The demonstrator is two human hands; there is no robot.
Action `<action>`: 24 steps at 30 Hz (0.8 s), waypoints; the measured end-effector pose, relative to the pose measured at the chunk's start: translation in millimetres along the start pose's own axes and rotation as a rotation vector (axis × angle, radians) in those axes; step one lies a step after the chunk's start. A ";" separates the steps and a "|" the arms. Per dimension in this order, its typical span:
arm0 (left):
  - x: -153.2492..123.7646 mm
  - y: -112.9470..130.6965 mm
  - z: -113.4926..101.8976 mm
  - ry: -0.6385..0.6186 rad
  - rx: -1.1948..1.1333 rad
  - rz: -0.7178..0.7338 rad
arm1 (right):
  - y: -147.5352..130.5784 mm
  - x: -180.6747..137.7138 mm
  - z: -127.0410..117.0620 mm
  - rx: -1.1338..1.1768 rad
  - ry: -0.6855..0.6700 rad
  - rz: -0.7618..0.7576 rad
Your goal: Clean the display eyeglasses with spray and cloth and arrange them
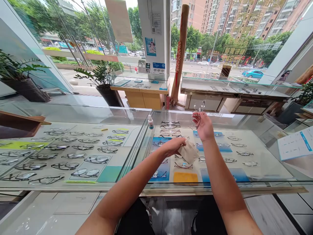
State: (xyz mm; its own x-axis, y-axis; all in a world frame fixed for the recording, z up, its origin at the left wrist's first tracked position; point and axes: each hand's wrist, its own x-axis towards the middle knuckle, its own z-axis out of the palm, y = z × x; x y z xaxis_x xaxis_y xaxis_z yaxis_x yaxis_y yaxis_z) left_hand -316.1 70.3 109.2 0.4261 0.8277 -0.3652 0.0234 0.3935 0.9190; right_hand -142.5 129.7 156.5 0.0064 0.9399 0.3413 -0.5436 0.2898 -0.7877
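My right hand is raised above the glass counter, its fingers pinching a pair of thin-rimmed eyeglasses by the middle. One lens points up and the other hangs down beside the fingers. Lower and to the left, my left hand grips a cream-coloured cloth, which drapes to the right of the fingers. The cloth and the eyeglasses are apart. A small white spray bottle with a pink and blue label stands on the glass top, left of both hands.
Beneath the glass counter top lie rows of eyeglasses and an orange cloth. A brown wooden object rests at the far left, and a white printed sheet is at the right. Behind stand potted plants and a wooden post.
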 end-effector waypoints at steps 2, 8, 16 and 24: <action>1.5 -2.7 -1.2 -0.016 0.028 0.029 | 0.3 0.5 -0.5 0.020 -0.009 0.003; -2.4 -2.9 -0.7 -0.089 0.040 0.095 | -0.5 1.2 -2.0 0.035 -0.011 0.008; -1.5 -9.6 0.2 -0.109 0.215 0.151 | -5.5 4.6 -7.5 0.018 0.039 -0.017; -12.3 -9.3 -15.1 -0.110 0.729 -0.039 | -5.6 0.7 -5.1 -0.053 -0.209 0.161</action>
State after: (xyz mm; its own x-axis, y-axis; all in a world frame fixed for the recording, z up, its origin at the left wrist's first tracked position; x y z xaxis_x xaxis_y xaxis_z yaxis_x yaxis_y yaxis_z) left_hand -335.2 62.5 102.9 0.5005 0.7584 -0.4176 0.6188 0.0240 0.7852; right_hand -135.1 129.6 158.6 -0.2532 0.9186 0.3035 -0.4789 0.1536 -0.8643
